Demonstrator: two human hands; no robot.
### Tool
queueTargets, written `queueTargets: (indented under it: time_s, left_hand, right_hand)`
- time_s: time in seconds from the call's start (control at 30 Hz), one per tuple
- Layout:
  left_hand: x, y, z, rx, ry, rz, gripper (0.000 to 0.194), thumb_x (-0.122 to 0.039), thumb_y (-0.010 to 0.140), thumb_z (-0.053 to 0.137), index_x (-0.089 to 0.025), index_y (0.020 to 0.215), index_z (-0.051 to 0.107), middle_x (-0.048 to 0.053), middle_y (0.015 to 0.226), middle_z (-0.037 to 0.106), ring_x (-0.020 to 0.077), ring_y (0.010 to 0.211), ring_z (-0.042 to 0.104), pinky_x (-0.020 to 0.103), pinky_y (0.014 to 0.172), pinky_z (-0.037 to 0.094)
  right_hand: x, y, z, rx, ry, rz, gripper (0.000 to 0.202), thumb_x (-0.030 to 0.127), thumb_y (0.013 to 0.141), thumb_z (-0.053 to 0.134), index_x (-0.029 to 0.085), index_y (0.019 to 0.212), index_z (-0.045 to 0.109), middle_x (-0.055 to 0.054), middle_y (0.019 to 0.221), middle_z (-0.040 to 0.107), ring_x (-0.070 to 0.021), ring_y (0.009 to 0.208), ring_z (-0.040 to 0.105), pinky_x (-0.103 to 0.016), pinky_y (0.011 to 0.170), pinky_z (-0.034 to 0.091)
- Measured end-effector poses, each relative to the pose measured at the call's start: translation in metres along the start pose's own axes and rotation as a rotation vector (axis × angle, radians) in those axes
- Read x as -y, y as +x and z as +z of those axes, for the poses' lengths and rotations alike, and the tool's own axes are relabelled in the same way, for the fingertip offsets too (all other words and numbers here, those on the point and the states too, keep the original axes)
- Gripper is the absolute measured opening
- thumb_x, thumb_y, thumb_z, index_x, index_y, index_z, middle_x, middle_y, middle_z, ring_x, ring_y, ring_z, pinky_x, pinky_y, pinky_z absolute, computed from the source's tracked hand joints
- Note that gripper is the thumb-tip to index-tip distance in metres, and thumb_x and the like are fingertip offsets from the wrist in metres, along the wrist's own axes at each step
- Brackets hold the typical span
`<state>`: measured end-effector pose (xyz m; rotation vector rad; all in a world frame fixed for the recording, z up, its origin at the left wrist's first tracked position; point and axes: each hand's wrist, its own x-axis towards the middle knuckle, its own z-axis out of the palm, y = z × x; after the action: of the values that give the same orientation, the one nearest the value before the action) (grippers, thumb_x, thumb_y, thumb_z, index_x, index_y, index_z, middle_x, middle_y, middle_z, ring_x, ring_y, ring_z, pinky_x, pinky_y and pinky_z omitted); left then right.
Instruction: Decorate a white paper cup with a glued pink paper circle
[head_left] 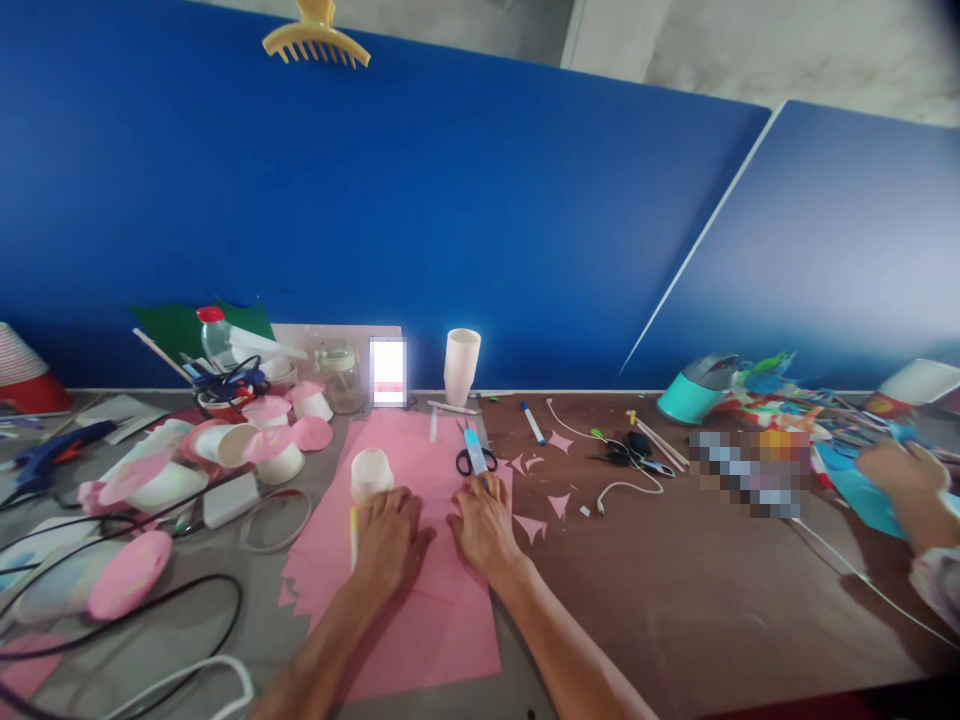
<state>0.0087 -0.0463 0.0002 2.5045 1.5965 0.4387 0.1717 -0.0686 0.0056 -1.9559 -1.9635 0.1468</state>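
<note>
At the left of the frame, paper cups with pink discs (274,445) and dark cables (238,600) crowd the table, leaving little room for sideways movement. The pink paper (427,640) lies at lower centre, its left edge jagged, its right edge fairly straight. On it, the left hand (386,532) rests palm down with fingers loosely extended, beside a white cup (371,472); whether they touch I cannot tell. A narrow strip of paper separates it from the right hand (484,522), also flat and loosely spread, its fingertips just below the scissors (477,460). Neither shows a grip. Past the paper's right edge, pink scraps (531,527) lie near a white cable (630,487); below these, brown table (637,600) gives wide room at lower right. Another person's hand (904,470) is at the far right, well apart.
</note>
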Motion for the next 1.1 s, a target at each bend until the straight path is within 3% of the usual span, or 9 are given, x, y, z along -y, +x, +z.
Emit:
queueTargets:
  time_s: [0.27, 0.47, 0.57, 0.7, 0.77, 0.83, 0.93, 1.1]
  left_hand:
    - [0.007, 0.000, 0.012, -0.073, -0.109, 0.033, 0.020, -0.022, 0.083, 0.057, -0.019, 0.102, 0.064, 0.010, 0.121, 0.063, 0.0304, 0.110, 0.053, 0.046, 0.097, 0.038]
    - [0.008, 0.000, 0.017, -0.129, -0.202, 0.052, 0.013, -0.016, 0.078, 0.056, -0.021, 0.090, 0.061, 0.008, 0.113, 0.064, 0.0292, 0.107, 0.055, 0.044, 0.096, 0.041]
    - [0.009, 0.001, 0.020, -0.133, -0.238, 0.045, 0.018, -0.015, 0.078, 0.055, -0.019, 0.095, 0.060, 0.010, 0.113, 0.065, 0.0291, 0.107, 0.056, 0.045, 0.097, 0.040]
    - [0.008, 0.003, 0.017, -0.154, -0.362, -0.033, 0.031, -0.016, 0.076, 0.057, -0.016, 0.107, 0.060, 0.014, 0.114, 0.065, 0.0307, 0.110, 0.055, 0.047, 0.100, 0.038]
    - [0.007, 0.006, 0.013, -0.155, -0.470, -0.092, 0.025, -0.019, 0.077, 0.056, -0.017, 0.102, 0.060, 0.011, 0.106, 0.066, 0.0288, 0.104, 0.057, 0.045, 0.095, 0.041]
    - [0.006, 0.009, 0.009, -0.137, -0.546, -0.127, 0.015, -0.022, 0.081, 0.051, -0.019, 0.093, 0.059, 0.007, 0.089, 0.066, 0.0235, 0.085, 0.060, 0.038, 0.080, 0.046]
    - [0.005, 0.012, 0.004, -0.089, -0.670, -0.155, 0.014, -0.028, 0.083, 0.047, -0.020, 0.073, 0.053, -0.003, 0.063, 0.051, 0.0153, 0.060, 0.049, 0.028, 0.058, 0.038]
    - [0.005, 0.015, 0.003, -0.123, -0.846, -0.230, 0.029, -0.037, 0.079, 0.050, -0.023, 0.059, 0.035, -0.007, 0.055, 0.030, 0.0116, 0.053, 0.034, 0.025, 0.052, 0.025]
  right_hand:
    - [0.002, -0.001, -0.002, 0.041, 0.040, -0.029, 0.032, 0.018, 0.088, 0.052, 0.024, 0.117, 0.063, -0.006, 0.120, 0.066, -0.0266, 0.126, 0.045, -0.050, 0.115, 0.014]
    - [-0.002, -0.004, 0.008, -0.011, 0.047, -0.067, 0.041, 0.013, 0.086, 0.051, 0.023, 0.125, 0.059, -0.008, 0.118, 0.067, -0.0277, 0.120, 0.051, -0.051, 0.114, 0.017]
    - [-0.003, -0.003, 0.012, -0.037, 0.114, -0.048, 0.037, 0.009, 0.084, 0.050, 0.022, 0.115, 0.063, -0.008, 0.112, 0.068, -0.0267, 0.113, 0.055, -0.049, 0.110, 0.023]
    - [-0.004, 0.002, 0.012, -0.102, 0.311, -0.027, 0.024, 0.007, 0.080, 0.049, 0.021, 0.082, 0.068, -0.006, 0.088, 0.070, -0.0243, 0.096, 0.059, -0.046, 0.100, 0.031]
    - [-0.005, 0.005, 0.009, -0.147, 0.418, -0.014, 0.018, 0.012, 0.081, 0.051, 0.019, 0.073, 0.065, -0.005, 0.080, 0.068, -0.0233, 0.088, 0.059, -0.043, 0.093, 0.037]
    - [-0.007, 0.009, 0.008, -0.166, 0.501, -0.008, 0.017, 0.018, 0.082, 0.050, 0.018, 0.070, 0.063, -0.005, 0.073, 0.064, -0.0209, 0.077, 0.058, -0.036, 0.079, 0.043]
    - [-0.011, 0.013, 0.005, -0.176, 0.603, -0.009, 0.020, 0.026, 0.084, 0.048, 0.017, 0.071, 0.061, -0.003, 0.068, 0.060, -0.0174, 0.067, 0.056, -0.028, 0.065, 0.045]
    - [-0.016, 0.016, -0.003, -0.142, 0.866, 0.003, 0.025, 0.038, 0.083, 0.051, 0.017, 0.075, 0.062, -0.003, 0.073, 0.062, -0.0170, 0.071, 0.058, -0.027, 0.067, 0.047]
